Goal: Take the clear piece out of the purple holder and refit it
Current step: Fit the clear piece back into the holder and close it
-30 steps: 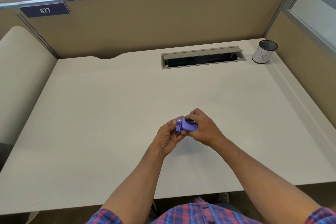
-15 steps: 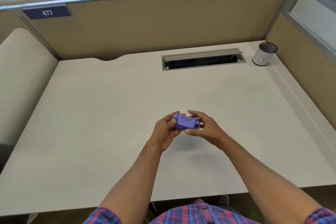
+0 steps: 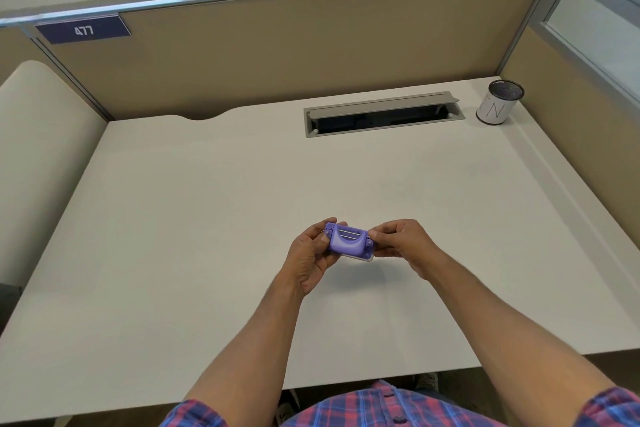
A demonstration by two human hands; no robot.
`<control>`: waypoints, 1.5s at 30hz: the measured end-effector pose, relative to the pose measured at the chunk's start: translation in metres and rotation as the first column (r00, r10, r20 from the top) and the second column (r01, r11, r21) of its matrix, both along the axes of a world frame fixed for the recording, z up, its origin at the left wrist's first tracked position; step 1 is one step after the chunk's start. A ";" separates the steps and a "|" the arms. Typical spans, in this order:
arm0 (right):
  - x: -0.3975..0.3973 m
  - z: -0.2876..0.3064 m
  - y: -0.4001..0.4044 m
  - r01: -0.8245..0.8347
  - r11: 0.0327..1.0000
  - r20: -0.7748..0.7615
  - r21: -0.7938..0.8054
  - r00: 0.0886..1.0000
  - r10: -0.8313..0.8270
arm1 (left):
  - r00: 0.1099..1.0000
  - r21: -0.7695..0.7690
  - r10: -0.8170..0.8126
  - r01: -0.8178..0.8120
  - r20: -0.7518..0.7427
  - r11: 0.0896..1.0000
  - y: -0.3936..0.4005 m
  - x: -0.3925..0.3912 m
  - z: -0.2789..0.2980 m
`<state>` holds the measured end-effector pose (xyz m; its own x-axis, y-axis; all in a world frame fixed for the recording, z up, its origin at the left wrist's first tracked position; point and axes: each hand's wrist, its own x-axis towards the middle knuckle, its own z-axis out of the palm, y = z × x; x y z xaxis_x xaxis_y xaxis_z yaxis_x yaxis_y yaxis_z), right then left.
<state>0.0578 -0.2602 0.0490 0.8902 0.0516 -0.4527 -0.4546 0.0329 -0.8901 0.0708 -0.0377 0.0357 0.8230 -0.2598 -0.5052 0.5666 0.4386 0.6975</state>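
Note:
A small purple holder (image 3: 347, 241) with two pale slots on its top hangs above the middle of the white desk (image 3: 207, 218). My left hand (image 3: 311, 258) grips its left end from below and behind. My right hand (image 3: 401, 243) pinches its right end with thumb and fingers. A thin clear piece (image 3: 366, 257) shows as a pale strip along the holder's lower right edge, still against the holder. Most of that clear piece is hidden by the purple body.
A white pen cup (image 3: 498, 107) with a dark mesh rim stands at the back right corner. A grey cable slot (image 3: 382, 115) with an open lid lies along the back. Tan partition walls (image 3: 311, 45) close off the back and right side.
The holder has been turned so its slotted top faces me. My right hand has slid from covering its top to pinching its right end. Both hands sit slightly higher above the desk.

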 end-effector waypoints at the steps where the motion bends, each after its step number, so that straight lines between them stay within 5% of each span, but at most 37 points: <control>1: 0.001 0.001 0.001 0.010 1.000 -0.006 -0.002 1.000 -0.010 | 1.000 0.012 -0.015 0.015 -0.005 1.000 0.001 0.000 0.000; 10: 0.003 0.002 0.009 0.104 0.994 -0.173 0.041 0.980 -0.096 | 0.991 -0.063 0.050 -0.058 -0.124 0.996 0.003 -0.001 0.002; 21: -0.005 -0.007 0.007 0.058 0.966 0.005 0.251 0.998 -0.061 | 0.989 -0.188 0.043 -0.069 -0.139 0.980 0.010 0.001 0.005; 30: -0.006 -0.008 0.015 0.083 0.992 0.051 0.096 0.995 -0.089 | 0.988 -0.160 0.035 -0.059 -0.153 0.985 0.011 -0.001 0.001; 45: -0.004 -0.004 0.016 0.190 0.979 -0.056 0.076 0.981 -0.186 | 0.991 -0.101 0.020 -0.033 -0.130 0.994 0.003 -0.001 0.007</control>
<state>0.0538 -0.2446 0.0449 0.8648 -0.0764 -0.4963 -0.4756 0.1926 -0.8583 0.0700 -0.0347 0.0430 0.7604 -0.2945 -0.5788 0.6356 0.5204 0.5703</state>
